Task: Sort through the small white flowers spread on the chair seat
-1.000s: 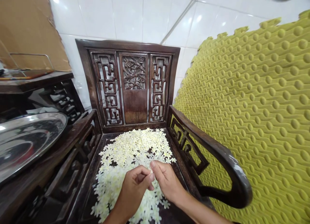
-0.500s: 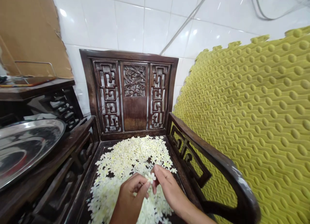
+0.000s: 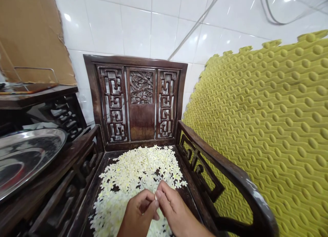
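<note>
A heap of small white flowers (image 3: 135, 172) covers the seat of a dark carved wooden chair (image 3: 139, 100). My left hand (image 3: 139, 213) and my right hand (image 3: 173, 209) meet low over the near part of the heap, fingertips pinched together. A sliver of white shows between them where they touch, most likely one flower. Both hands are closed.
A shiny metal tray (image 3: 25, 156) rests on a dark wooden stand at the left. A bumpy yellow-green foam mat (image 3: 263, 127) leans on the right, behind the chair's curved armrest (image 3: 225, 168). Cardboard (image 3: 30, 35) stands against the white tiled wall.
The flower that stood plainly between my fingertips half a second ago is now almost hidden by the pinch. Both hands have sunk lower in the view.
</note>
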A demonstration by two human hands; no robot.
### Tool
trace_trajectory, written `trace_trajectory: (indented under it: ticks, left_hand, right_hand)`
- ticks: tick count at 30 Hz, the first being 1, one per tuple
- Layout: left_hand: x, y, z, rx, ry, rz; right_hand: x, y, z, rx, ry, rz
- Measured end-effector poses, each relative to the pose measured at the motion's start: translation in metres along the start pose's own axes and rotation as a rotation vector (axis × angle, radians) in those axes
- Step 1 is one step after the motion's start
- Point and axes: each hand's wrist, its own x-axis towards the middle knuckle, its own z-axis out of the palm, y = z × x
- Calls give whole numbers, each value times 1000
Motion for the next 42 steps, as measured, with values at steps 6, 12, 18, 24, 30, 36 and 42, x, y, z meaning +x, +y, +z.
trace_trajectory:
  ticks: [6, 12, 18, 24, 30, 36, 42]
  left_hand:
    - [0, 5, -1, -12, -8, 7]
    - [-1, 12, 1, 2, 2, 29]
    - [3, 21, -6, 16, 1, -10]
    - [9, 16, -15, 35, 35, -36]
    - [8, 17, -12, -13, -7, -35]
    - [8, 22, -7, -188, 79, -89]
    - [7, 22, -6, -324, 106, -79]
  right_hand:
    - [5, 7, 6, 57, 63, 14]
    - [7, 15, 9, 139, 84, 22]
    - [7, 6, 5, 174, 88, 43]
    - [8, 1, -6, 203, 89, -17]
    - [8, 7, -5, 145, 127, -18]
    - [8, 2, -4, 136, 184, -42]
    - [6, -2, -3, 90, 253, -131]
